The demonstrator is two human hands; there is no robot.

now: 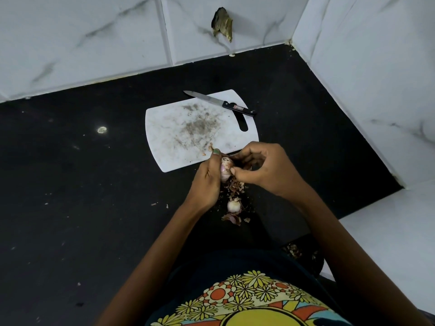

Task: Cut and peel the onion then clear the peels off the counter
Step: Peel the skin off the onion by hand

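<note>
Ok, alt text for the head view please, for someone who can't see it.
Left hand holds an onion piece over a black counter while the right hand pulls skin off; peels and another onion piece lie below, knife resting on the white cutting board.

Dim, soft indoor light; wide-angle view with edge bending.
Black counter point(70, 184) underexposed, detail lost in dark; white wall tiles point(82, 38) bright but not blown. 1 small glare spot on counter at left. Weak shadows. Slight overall softness, tile lines curve toward frame edges.
</note>
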